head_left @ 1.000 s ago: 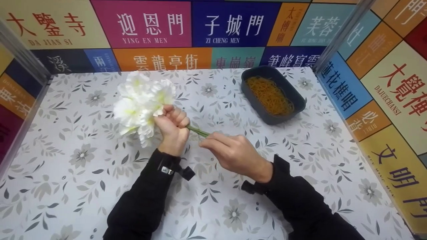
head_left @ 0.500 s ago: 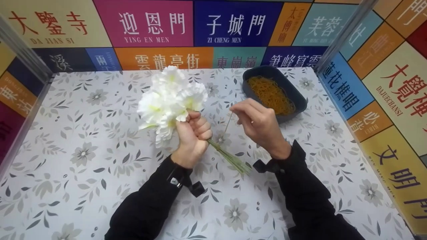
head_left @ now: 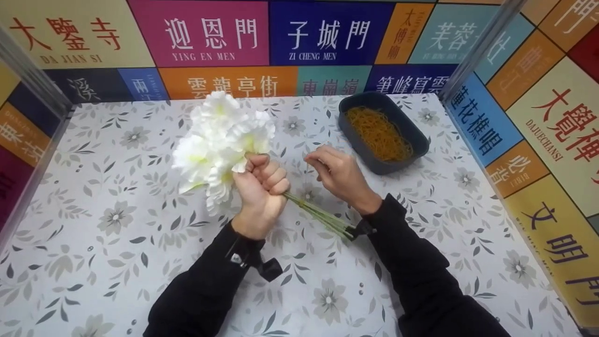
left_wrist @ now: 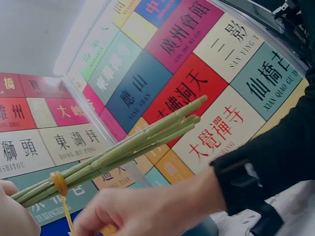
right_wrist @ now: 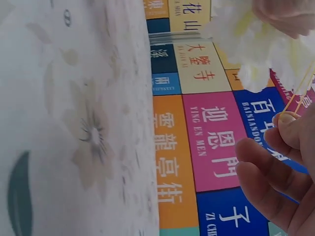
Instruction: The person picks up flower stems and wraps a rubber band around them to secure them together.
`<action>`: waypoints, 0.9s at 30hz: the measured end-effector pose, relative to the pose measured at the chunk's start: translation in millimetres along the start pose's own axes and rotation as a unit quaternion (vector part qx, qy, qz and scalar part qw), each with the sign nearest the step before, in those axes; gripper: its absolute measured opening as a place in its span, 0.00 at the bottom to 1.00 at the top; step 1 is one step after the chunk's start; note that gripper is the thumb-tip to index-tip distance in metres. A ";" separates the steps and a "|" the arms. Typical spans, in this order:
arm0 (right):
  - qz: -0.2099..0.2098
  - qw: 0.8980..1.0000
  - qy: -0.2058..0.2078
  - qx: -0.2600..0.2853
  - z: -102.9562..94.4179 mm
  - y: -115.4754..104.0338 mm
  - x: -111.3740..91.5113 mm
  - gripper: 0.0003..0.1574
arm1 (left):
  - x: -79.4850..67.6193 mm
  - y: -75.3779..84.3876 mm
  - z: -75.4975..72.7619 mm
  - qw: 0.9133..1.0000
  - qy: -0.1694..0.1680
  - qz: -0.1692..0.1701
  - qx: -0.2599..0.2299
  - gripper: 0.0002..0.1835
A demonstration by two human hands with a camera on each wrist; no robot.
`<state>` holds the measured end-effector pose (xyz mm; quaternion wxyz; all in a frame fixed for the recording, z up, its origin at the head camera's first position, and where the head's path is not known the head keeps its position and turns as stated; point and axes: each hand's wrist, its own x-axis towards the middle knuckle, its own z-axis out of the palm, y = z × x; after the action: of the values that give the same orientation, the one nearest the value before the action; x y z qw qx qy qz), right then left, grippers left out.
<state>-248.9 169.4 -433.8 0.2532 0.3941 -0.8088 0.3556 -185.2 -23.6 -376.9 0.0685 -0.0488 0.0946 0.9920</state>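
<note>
My left hand grips a bunch of white artificial flowers just below the blossoms. Their green stems point out toward the lower right. A yellow rubber band is wound around the stems close to the left hand, as the left wrist view shows. From there a strand stretches to my right hand, which pinches its end between thumb and forefinger. In the right wrist view the stretched loop of the band runs up from the thumb tip, with the other fingers loosely bent.
A dark grey tub full of tan rubber bands stands at the back right of the table, beyond the right hand. Flower-patterned cloth covers the tabletop. Colourful panels with lettering wall the back and sides.
The right hand has moved from the stems up and away, drawing out the band, then slightly back left. The left hand has shifted the flowers right, then a little left again.
</note>
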 end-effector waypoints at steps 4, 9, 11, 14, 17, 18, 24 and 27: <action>-0.020 0.999 -0.035 0.003 19.2 -7.5 -6.1 0.07 | 2.6 9.7 0.0 0.999 -0.018 0.029 -0.041 0.18; -0.038 0.996 -0.080 -0.010 36.6 -32.9 -14.3 0.06 | 5.8 21.6 1.4 0.997 -0.018 0.047 -0.062 0.18; -0.062 0.992 -0.103 -0.039 42.2 -46.3 -17.7 0.07 | 7.1 26.6 2.4 0.996 -0.016 0.059 -0.067 0.18; -0.102 0.984 -0.124 -0.072 48.0 -64.9 -20.2 0.07 | 8.6 33.0 3.3 0.994 -0.014 0.079 -0.071 0.18; -0.128 0.979 -0.123 -0.100 47.2 -79.4 -20.6 0.08 | 9.9 36.7 3.2 0.992 -0.015 0.110 -0.055 0.17; -0.131 0.978 -0.119 -0.106 45.6 -83.3 -20.4 0.08 | 10.5 37.5 2.9 0.992 -0.016 0.118 -0.050 0.17; -0.141 0.973 -0.124 -0.138 30.3 -100.6 -20.3 0.12 | 15.0 40.3 0.4 0.989 -0.015 0.142 -0.034 0.18; -0.138 0.973 -0.125 -0.140 22.5 -107.0 -19.3 0.13 | 18.0 41.6 -0.8 0.987 -0.014 0.153 -0.037 0.18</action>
<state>-153.5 114.0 -420.8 0.2498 0.5036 -0.8136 0.1486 -208.9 -62.0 -372.1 -0.0845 -0.0220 0.0634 0.9942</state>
